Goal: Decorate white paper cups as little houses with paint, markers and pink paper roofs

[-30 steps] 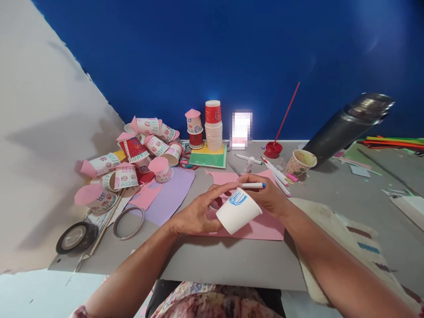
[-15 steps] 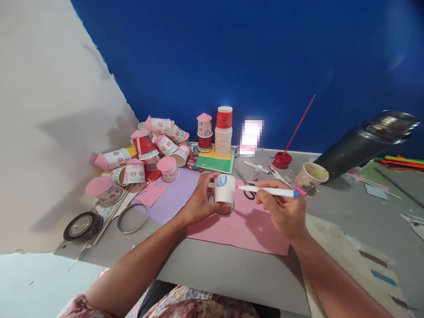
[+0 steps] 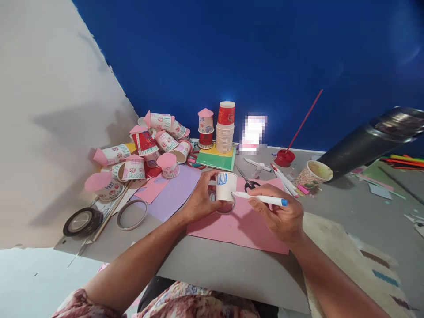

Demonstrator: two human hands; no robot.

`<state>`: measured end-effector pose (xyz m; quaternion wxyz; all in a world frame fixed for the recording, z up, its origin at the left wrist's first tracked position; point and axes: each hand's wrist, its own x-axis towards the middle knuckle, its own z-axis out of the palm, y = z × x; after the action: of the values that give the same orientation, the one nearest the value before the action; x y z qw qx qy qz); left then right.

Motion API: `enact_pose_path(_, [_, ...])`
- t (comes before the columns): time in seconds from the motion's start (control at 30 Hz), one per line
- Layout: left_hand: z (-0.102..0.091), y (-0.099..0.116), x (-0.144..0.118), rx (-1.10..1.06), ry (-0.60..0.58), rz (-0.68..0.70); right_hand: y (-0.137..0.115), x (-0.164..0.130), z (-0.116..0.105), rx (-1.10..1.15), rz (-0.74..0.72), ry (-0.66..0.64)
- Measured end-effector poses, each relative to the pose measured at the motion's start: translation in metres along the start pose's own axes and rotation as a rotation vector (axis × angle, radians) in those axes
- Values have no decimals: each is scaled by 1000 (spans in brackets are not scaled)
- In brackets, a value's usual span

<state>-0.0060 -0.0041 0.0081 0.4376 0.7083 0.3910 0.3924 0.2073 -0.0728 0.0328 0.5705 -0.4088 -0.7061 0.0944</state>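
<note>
My left hand (image 3: 204, 196) is closed around a white paper cup (image 3: 226, 189), thumb low and fingers at its far side. Blue marker strokes show near the cup's upper edge. In my right hand (image 3: 281, 214) is a white felt-tip marker (image 3: 261, 198) with a blue end, its tip at the cup's right side; whether it touches cannot be made out. Pink paper (image 3: 238, 229) lies under both hands. Partly behind the cup is a tape ring. Black-handled scissors (image 3: 249, 183) lie just behind the marker.
Decorated cups (image 3: 134, 170) with pink paper tops are heaped at the left. A tall cup stack (image 3: 225, 132) stands on a green-and-yellow pad (image 3: 215, 160). At the right are a patterned cup (image 3: 313, 173), a dark flask (image 3: 361, 143) and a red pot (image 3: 284, 158). Black tape (image 3: 92, 216) sits front left.
The marker has moved left and down, bringing its tip to the cup's lower right side. My left hand keeps its hold on the cup. The view has shifted slightly.
</note>
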Motion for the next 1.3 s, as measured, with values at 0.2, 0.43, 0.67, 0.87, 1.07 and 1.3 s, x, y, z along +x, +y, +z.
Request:
enact_pose_path(0.2, [0,-3,0,23,-13,10,0,-2,0,-25,53,-3])
enact_pose_path(0.43, [0,-7,-1,44,-19,20,-2,1,1,-5,59,-5])
enact_pose_path(0.67, [0,-6,-1,45,-29,8,-1,0,1,-35,65,-1])
enact_pose_path(0.87, [0,-6,-1,33,-31,11,-2,0,1,-61,114,-16])
enact_pose_path(1.07, [0,-6,-1,38,-21,6,-2,0,0,-36,83,-33])
enact_pose_path(1.3, [-1,-5,-1,36,-22,10,-4,1,0,-20,51,-55])
